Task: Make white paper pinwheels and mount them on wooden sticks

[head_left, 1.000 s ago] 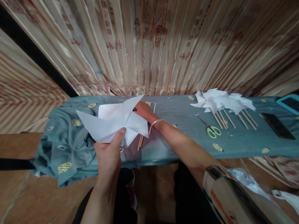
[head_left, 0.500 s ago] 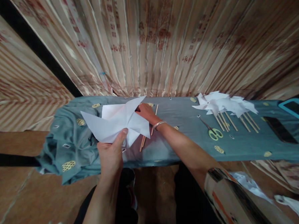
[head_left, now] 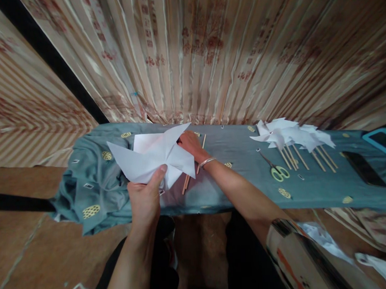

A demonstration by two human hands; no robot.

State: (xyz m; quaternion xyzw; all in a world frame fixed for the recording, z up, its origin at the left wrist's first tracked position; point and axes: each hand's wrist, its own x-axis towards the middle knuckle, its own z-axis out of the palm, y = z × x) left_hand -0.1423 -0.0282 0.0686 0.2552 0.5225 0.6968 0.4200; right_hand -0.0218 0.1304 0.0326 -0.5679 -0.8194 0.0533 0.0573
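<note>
My left hand (head_left: 145, 194) is closed on a white paper pinwheel (head_left: 148, 157), its thumb pressed at the middle where the folded points meet. Behind the pinwheel's right blades, my right hand (head_left: 193, 145) reaches down near the cloth. Its fingers are curled together and their tips are hidden by the paper, so what they hold cannot be made out. Thin wooden sticks (head_left: 186, 183) lie partly under the pinwheel and beside the right wrist, which wears a silver bangle (head_left: 207, 162). A white sheet of paper (head_left: 144, 140) lies behind the pinwheel.
Green-handled scissors (head_left: 279, 172) lie on the grey-green cloth (head_left: 237, 189). Further right are several white pinwheels on sticks (head_left: 287, 133), a dark phone (head_left: 364, 168) and a blue-framed device (head_left: 383, 141). A pleated curtain (head_left: 192, 75) hangs behind, beside a black pole (head_left: 52, 61).
The whole view has shifted slightly, so everything sits a little further right. Both hands and the pinwheel keep nearly the same pose.
</note>
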